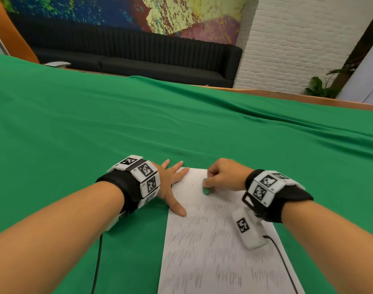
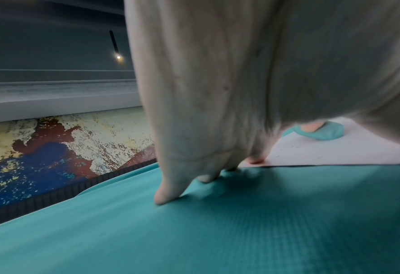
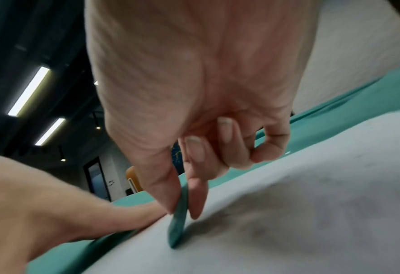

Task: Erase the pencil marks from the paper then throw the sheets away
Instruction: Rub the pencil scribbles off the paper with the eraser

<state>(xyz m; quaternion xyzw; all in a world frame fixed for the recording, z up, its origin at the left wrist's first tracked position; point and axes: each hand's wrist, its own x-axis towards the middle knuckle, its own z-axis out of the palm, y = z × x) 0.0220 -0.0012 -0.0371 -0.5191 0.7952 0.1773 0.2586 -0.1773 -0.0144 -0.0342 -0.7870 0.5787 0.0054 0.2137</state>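
A white paper sheet (image 1: pixel 215 247) lies on the green cloth, covered in rows of grey pencil scribbles; its top strip looks mostly bare, with small crumbs. My right hand (image 1: pixel 221 177) pinches a small green eraser (image 1: pixel 206 190) between thumb and forefinger, its lower edge pressed on the paper (image 3: pixel 311 213) near the top. The eraser (image 3: pixel 178 218) stands on edge in the right wrist view. My left hand (image 1: pixel 174 185) lies flat with spread fingers, pressing the sheet's top left corner and left edge. In the left wrist view its fingertips (image 2: pixel 166 194) rest on the cloth beside the paper (image 2: pixel 335 152).
The green cloth (image 1: pixel 96 128) covers a wide table. A wooden table edge (image 1: pixel 308 98) runs along the far right. A black sofa (image 1: pixel 139 60) and a white brick wall stand behind. Cables trail from both wrist bands toward me.
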